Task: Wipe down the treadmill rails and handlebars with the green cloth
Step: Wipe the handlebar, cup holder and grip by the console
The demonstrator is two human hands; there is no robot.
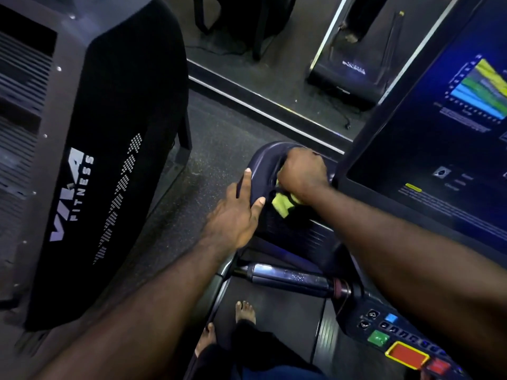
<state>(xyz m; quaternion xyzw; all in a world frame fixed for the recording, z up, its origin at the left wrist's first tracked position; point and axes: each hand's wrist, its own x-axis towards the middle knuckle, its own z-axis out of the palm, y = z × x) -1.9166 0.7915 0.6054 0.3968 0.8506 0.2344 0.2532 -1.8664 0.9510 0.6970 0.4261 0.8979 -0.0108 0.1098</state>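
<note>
A dark curved handlebar (259,165) loops out at the left front corner of the treadmill console. My right hand (301,172) is a fist on the inner side of that loop and grips the green cloth (282,202), which is bunched under the palm and hangs out below it. My left hand (237,209) rests on the outer side of the same handlebar, fingers straight, index finger lying along the bar and thumb spread toward the cloth. A chrome grip bar (290,278) crosses below my forearms.
The console screen (439,133) glows blue at the right, with a button panel (406,344) below it. A neighbouring machine marked VIVA FITNESS (109,160) stands close on the left. My bare feet (245,311) stand on the belt. A mirror base edge (263,108) runs across the floor ahead.
</note>
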